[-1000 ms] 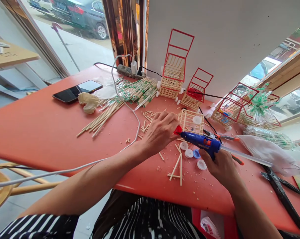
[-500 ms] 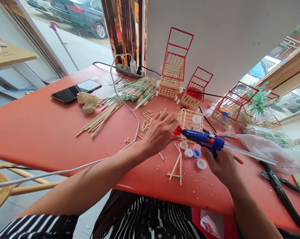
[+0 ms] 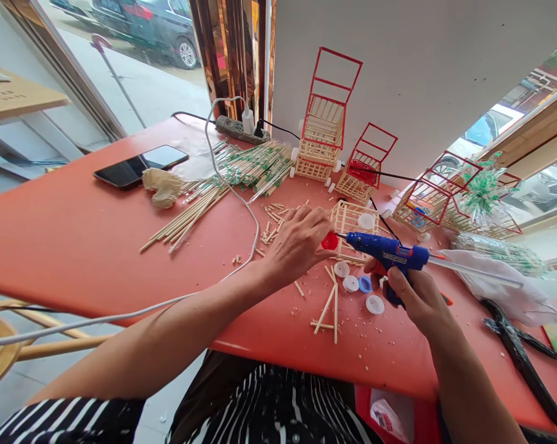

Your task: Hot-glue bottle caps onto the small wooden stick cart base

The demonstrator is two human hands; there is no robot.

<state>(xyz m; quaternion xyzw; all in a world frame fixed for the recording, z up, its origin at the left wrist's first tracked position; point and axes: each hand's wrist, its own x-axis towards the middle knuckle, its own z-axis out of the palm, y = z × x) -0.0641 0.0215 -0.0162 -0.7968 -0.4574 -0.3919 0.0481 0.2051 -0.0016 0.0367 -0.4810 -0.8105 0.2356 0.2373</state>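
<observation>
Between its fingertips my left hand [image 3: 299,240] pinches a red bottle cap [image 3: 329,240]. My right hand [image 3: 419,296] is wrapped round the handle of a blue hot glue gun [image 3: 384,248], whose metal nozzle points left, close to the cap. A clear glue stick [image 3: 475,271] juts from the gun's back end. Behind the gun lies a small frame of wooden sticks [image 3: 350,219] with a white cap [image 3: 366,221] on it. Below the gun are white caps [image 3: 374,304] and a blue cap [image 3: 365,283]. Several loose sticks [image 3: 335,314] lie crossed nearby.
Stick-built carts with red handles [image 3: 322,123] stand along the wall. Wrapped chopsticks [image 3: 255,163], a phone [image 3: 140,166], a tan glove [image 3: 162,187] and a power strip [image 3: 239,129] are at the left and back. A white cable [image 3: 167,303] crosses the table. Black pruning shears [image 3: 521,357] lie right.
My right hand has drawn the glue gun slightly right, so its nozzle sits farther from the red cap. The cap now shows more of its face; my left hand has barely moved.
</observation>
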